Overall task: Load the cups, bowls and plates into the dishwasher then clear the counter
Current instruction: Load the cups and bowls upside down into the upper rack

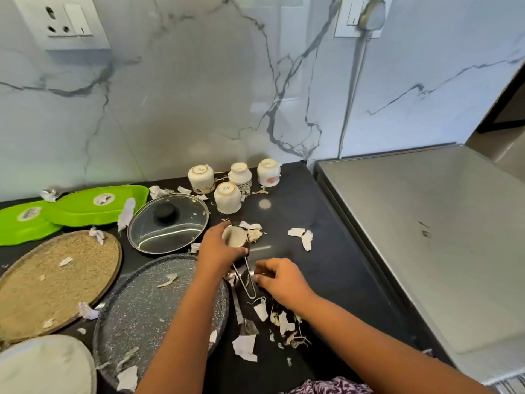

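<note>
My left hand (217, 247) grips a small steel cup (235, 236) with a wire handle on the black counter (326, 265). My right hand (279, 277) pinches something shiny just right of that handle, beside a spoon (233, 282); what it pinches I cannot tell. Several white cups (227, 197) stand upside down near the wall. A speckled grey plate (142, 317), a tan plate (51, 280), a white plate (45, 365) and green plates (93, 206) lie at the left. A glass lid (167, 223) rests behind the grey plate.
Torn paper scraps (301, 237) and peel bits (287, 328) litter the counter and plates. A steel appliance top (431, 237) fills the right side. The marble wall carries a socket (65, 21) and a plugged cord (358, 75).
</note>
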